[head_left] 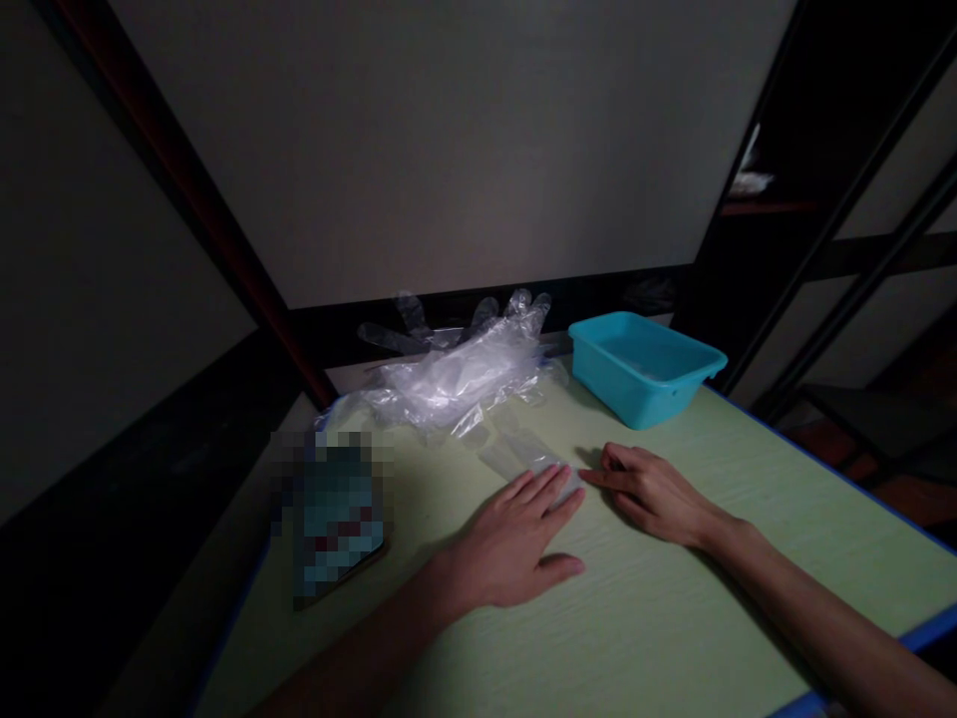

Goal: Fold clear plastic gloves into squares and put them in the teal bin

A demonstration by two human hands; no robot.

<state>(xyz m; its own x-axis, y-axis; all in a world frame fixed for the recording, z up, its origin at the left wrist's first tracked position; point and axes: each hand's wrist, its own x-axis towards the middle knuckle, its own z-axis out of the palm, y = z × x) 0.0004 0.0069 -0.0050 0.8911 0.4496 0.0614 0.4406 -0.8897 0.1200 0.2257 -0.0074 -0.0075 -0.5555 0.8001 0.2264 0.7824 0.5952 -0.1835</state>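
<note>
My left hand [519, 543] lies flat on the pale green table [658, 618], fingers stretched out over the near end of a clear plastic glove [515, 454] that is spread on the tabletop. My right hand [650, 494] rests beside it, fingers curled loosely, index finger pointing toward the left hand's fingertips at the glove's edge. Whether the right fingers pinch the plastic is unclear. A heap of more clear plastic gloves [456, 374] lies further back on the table.
A turquoise plastic tub [644, 367] stands at the back right of the table. A blurred flat object [336, 514] lies near the left edge. Dark metal frame bars [844, 214] rise at the right, and a wall stands behind.
</note>
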